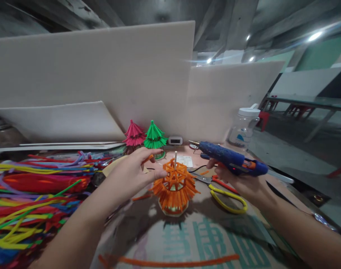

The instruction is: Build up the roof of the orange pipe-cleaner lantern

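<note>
Left hand rested open against the upper left of the orange lantern, thumb touching its top ribs, fingers spread and pinching a short orange stem piece just left of the lantern's white post. Right hand closed round the glue gun, right of the lantern, nozzle pointing left toward the post but apart from it. Lantern stood upright on the bench, on printed cardboard, between both hands. Scissors with yellow loops lay just right of the lantern, under the gun. Orange stem lay in front of the lantern, near the bench edge. Pink tree and green tree stood side by side behind the lantern. Jar behind and right. Heap of coloured stems well left. White boards upright behind all.
</note>
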`<action>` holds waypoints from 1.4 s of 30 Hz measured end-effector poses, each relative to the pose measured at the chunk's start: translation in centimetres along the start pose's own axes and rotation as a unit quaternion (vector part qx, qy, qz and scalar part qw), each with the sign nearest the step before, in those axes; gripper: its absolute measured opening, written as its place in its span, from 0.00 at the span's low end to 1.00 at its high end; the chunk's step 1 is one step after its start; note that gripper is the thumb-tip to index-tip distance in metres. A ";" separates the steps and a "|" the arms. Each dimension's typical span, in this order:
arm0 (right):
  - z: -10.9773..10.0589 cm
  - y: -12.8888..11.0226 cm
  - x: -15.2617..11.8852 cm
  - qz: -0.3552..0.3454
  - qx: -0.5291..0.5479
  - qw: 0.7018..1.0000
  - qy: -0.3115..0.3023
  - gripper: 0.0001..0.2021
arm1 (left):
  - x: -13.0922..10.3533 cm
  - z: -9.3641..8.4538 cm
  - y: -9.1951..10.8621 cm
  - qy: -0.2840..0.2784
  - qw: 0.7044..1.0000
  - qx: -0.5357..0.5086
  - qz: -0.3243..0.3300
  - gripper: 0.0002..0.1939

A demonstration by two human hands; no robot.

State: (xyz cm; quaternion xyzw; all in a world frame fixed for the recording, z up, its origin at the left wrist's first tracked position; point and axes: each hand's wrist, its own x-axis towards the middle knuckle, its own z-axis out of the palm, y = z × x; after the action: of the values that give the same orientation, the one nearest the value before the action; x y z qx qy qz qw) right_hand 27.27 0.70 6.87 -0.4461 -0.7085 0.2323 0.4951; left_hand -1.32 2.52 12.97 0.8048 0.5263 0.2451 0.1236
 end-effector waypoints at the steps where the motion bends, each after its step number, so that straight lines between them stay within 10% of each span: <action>1: -0.2 -0.5 -0.1 -0.016 -0.006 1.000 0.005 0.12 | 0.0 0.0 -0.3 -0.021 1.000 0.007 0.006 0.32; 10: 0.2 -1.6 -0.6 -0.044 -0.088 0.994 -0.040 0.18 | 0.0 0.4 -1.2 -0.091 0.993 0.060 0.047 0.39; 19: 0.7 -1.7 -0.9 -0.067 -0.135 0.987 -0.056 0.16 | 0.3 1.5 -1.4 -0.148 0.988 -0.017 0.033 0.23; 42: 1.1 -1.3 -0.9 -0.085 -0.180 0.979 -0.035 0.16 | 0.1 2.0 -0.5 -0.128 0.989 -0.040 0.053 0.22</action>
State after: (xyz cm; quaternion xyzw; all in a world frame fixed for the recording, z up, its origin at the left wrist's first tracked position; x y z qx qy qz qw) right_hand 25.91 -0.58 6.95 -0.4580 -0.7908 0.0737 0.3993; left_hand -0.67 2.91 11.02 0.8508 0.4521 0.1673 0.2093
